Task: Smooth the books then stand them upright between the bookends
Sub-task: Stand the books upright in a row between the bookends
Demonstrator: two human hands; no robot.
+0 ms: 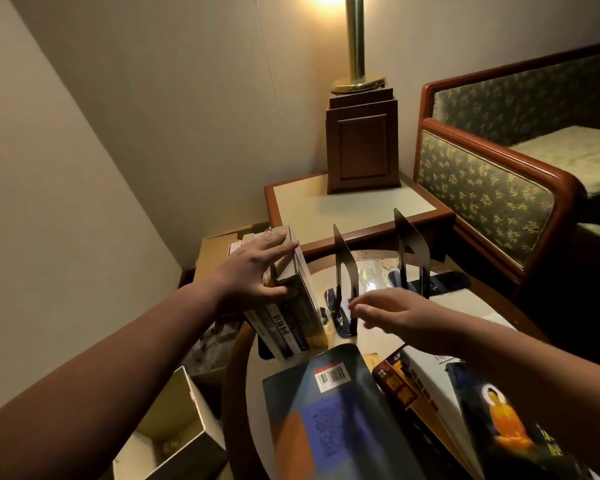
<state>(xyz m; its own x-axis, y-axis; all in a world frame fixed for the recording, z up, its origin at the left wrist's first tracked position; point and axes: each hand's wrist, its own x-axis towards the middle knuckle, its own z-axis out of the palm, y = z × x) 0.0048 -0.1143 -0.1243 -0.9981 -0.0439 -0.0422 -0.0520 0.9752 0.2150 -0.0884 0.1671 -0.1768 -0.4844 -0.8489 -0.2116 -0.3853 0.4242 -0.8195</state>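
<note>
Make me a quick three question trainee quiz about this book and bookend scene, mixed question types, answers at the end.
1. True or false: the left hand rests on the upright books.
2. How many black bookends stand empty on the round table? A one, B two, C three.
3. Fill in: the right hand hovers near the base of the nearer ____.

Key: 1 true; 2 B; 3 bookend. The second bookend stands farther right.
</note>
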